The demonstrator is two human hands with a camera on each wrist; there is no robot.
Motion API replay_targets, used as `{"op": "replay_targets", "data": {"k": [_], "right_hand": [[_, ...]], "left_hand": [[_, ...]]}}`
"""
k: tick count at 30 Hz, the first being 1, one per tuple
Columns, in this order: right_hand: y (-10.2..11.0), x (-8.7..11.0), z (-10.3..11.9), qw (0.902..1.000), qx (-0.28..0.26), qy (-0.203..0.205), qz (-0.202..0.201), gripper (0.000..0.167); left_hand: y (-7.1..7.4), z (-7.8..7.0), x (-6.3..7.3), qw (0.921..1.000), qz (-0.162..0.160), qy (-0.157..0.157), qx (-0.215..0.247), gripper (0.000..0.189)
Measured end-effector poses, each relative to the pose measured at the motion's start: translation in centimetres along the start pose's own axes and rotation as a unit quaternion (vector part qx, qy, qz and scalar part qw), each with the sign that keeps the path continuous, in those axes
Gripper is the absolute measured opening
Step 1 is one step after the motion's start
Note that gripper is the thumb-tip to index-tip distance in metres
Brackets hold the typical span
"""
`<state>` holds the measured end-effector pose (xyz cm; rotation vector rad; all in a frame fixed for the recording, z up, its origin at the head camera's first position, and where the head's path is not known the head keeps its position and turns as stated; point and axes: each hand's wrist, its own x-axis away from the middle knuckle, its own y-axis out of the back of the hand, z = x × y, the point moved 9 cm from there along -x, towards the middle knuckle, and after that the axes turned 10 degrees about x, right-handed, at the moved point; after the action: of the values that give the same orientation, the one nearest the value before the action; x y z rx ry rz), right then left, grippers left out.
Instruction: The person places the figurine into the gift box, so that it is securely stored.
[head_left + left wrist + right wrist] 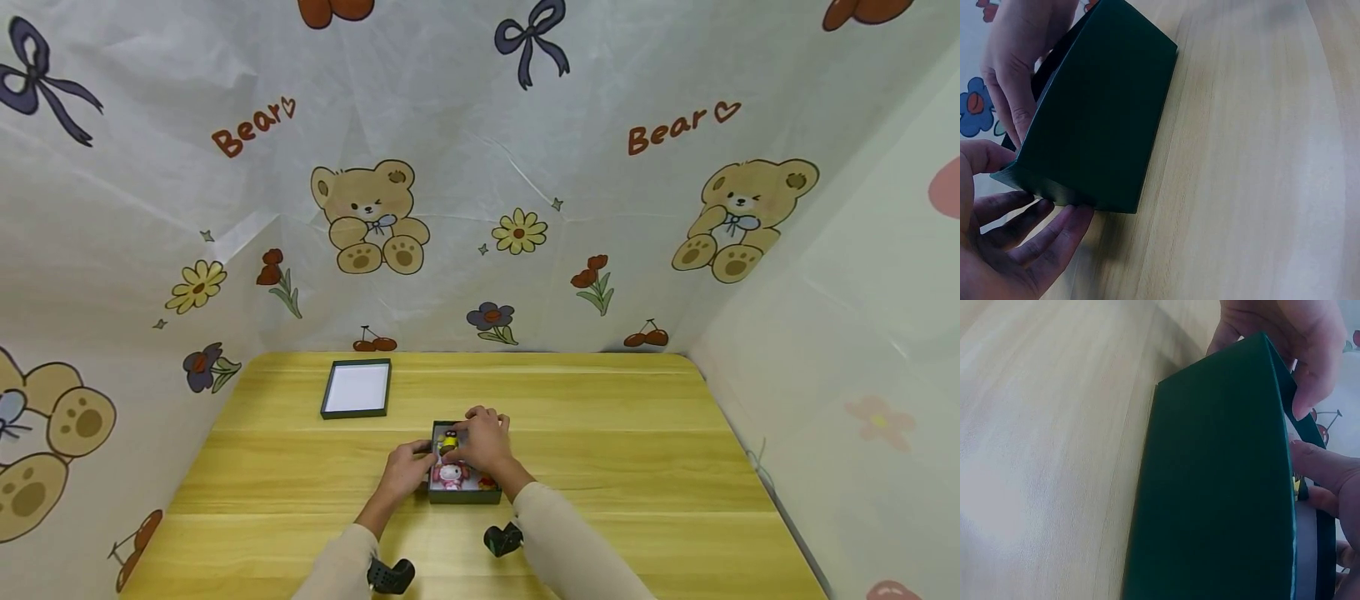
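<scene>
A small dark green box sits on the table without its lid. My left hand grips its left wall, thumb over the rim and fingers against the outside. Inside the box, my right hand pinches a yellow and black toy figure between thumb and index finger. A pink and white toy figure lies nearer the front of the box. A small red and yellow item is in the front right corner, partly covered by the right hand. The right wrist view shows only a sliver of the yellow figure.
At the back left of the wood-grain table lies a dark green lid, white inside face up. A cloth printed with bears hangs behind the table. Black wrist devices sit below both sleeves.
</scene>
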<state>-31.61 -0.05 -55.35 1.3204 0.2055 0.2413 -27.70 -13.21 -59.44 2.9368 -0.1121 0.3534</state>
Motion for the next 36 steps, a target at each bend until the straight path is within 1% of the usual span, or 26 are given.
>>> {"op": "replay_targets", "data": {"k": [4, 7, 12, 15, 18, 22, 26, 31, 34, 36], "right_hand": [[-0.31, -0.08, 0.01, 0.9997, 0.017, -0.011, 0.012, 0.053], [-0.45, -0.05, 0.09, 0.9995, 0.017, -0.013, 0.025, 0.054], [-0.51, 0.05, 0.21, 0.9989, 0.01, -0.011, 0.045, 0.048], [-0.41, 0.07, 0.26, 0.9987, 0.004, -0.011, 0.049, 0.045], [-0.33, 0.04, 0.27, 0.9989, 0.004, -0.014, 0.044, 0.046], [-0.31, 0.04, 0.24, 0.999, 0.019, -0.02, 0.034, 0.05], [-0.27, 0.07, 0.24, 0.9988, 0.036, -0.024, 0.022, 0.053], [-0.24, 0.18, 0.26, 0.9986, 0.038, -0.033, 0.013, 0.054], [-0.32, 0.2, 0.24, 0.9984, 0.041, -0.037, 0.014, 0.055], [-0.44, 0.17, 0.21, 0.9981, 0.044, -0.039, 0.017, 0.055]], "left_hand": [[-0.01, 0.02, -0.03, 1.0, 0.0, 0.002, 0.004, 0.043], [0.01, -0.01, 0.0, 1.0, -0.001, 0.002, 0.002, 0.042], [0.08, -0.01, 0.07, 1.0, -0.003, 0.001, -0.001, 0.041], [0.16, -0.18, 0.08, 0.9999, -0.004, -0.008, -0.007, 0.041], [0.17, -0.2, 0.08, 0.9999, -0.004, -0.009, -0.007, 0.04], [0.11, -0.16, 0.04, 0.9999, -0.004, -0.008, -0.011, 0.039], [0.19, -0.23, -0.11, 0.9995, -0.007, -0.016, -0.027, 0.038], [0.37, -0.34, -0.28, 0.9982, -0.014, -0.023, -0.053, 0.038], [0.43, -0.45, -0.2, 0.9978, -0.016, -0.027, -0.058, 0.039], [0.41, -0.49, -0.05, 0.9986, -0.014, -0.026, -0.044, 0.039]]}}
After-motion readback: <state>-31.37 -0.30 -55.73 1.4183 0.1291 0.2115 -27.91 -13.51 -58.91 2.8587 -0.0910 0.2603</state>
